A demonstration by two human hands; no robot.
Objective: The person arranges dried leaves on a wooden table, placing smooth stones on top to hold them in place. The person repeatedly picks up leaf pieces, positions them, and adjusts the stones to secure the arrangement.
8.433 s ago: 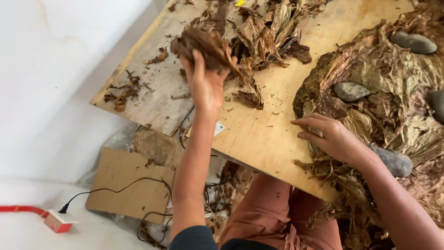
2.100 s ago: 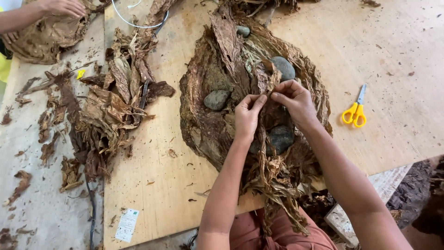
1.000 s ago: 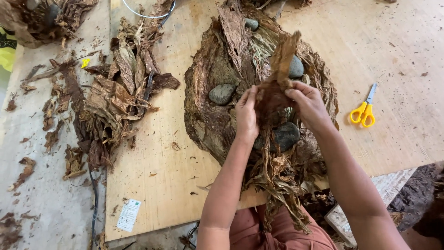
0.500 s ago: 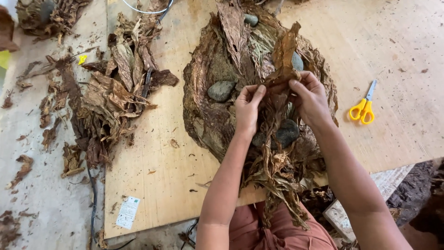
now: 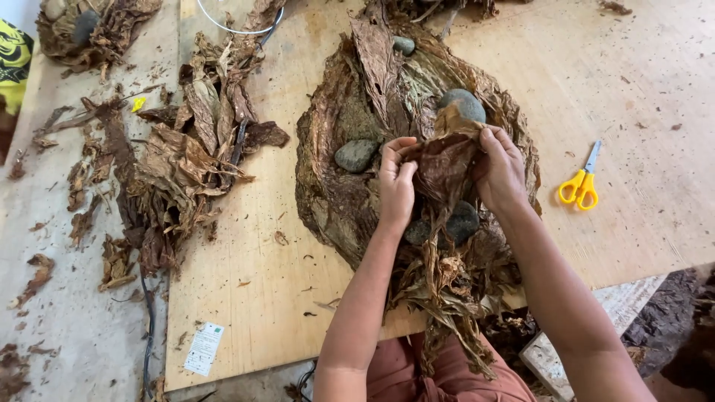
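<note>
a dried brown leaf (image 5: 445, 165) is pinched between both hands above the leaf pile (image 5: 335, 193) at the centre of the wooden board (image 5: 261, 298). the left hand (image 5: 397, 182) is closed on the leaf's 9 o'clock edge, the right hand (image 5: 500, 170) on its 3 o'clock edge. grey stones (image 5: 356, 155) are set on the pile. loose leaf scraps (image 5: 179, 164) are spread at 9 o'clock of the pile. yellow scissors (image 5: 580, 184) are laid at 3 o'clock, well apart from the pile.
</note>
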